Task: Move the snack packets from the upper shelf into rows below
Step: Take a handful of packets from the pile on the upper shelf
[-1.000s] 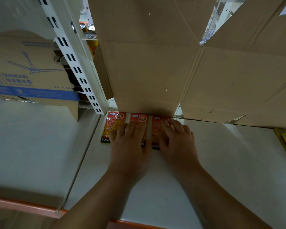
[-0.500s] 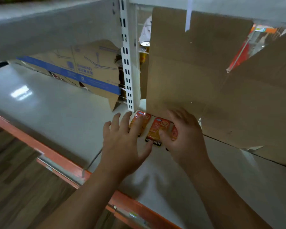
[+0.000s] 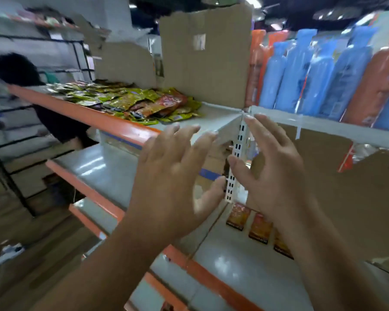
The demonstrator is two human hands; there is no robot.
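Now both hands are off the three-packet row [image 3: 259, 225] at the back of the lower shelf [image 3: 234, 265] and up by the upper shelf [image 3: 211, 113], left hand [image 3: 173, 173] and right hand [image 3: 272, 173] spread wide, empty, so that row looks placed and the packet pile [image 3: 144, 102] is likely next.

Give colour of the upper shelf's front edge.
Orange; the upper shelf's front edge shows best in the head view.
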